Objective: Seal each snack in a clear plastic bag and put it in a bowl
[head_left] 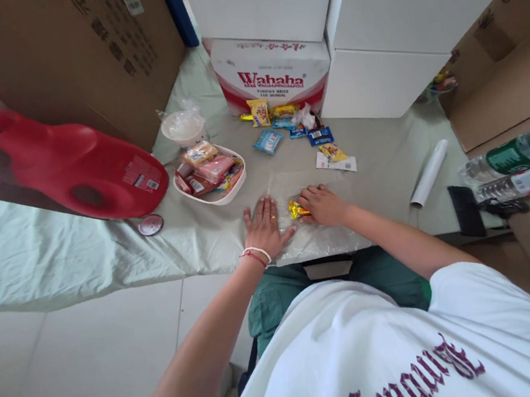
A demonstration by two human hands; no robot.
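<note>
My left hand [265,226] lies flat with fingers spread on the left edge of a clear plastic bag [320,237] spread on the table. My right hand [323,204] rests on the bag too, fingers curled on a small yellow snack packet [297,209] between the two hands. A white bowl [213,196] of several wrapped snacks sits just beyond my left hand. More small packets, blue [267,140] and yellow [259,112], lie scattered further back.
A red plastic stool or jug [67,164] lies at the left. A Wahaha water carton [272,72] and white boxes [388,23] stand behind. A white roll [429,172], water bottles [515,157] and cardboard boxes [509,79] are at the right. A small plastic-covered bowl [183,128] sits at the back.
</note>
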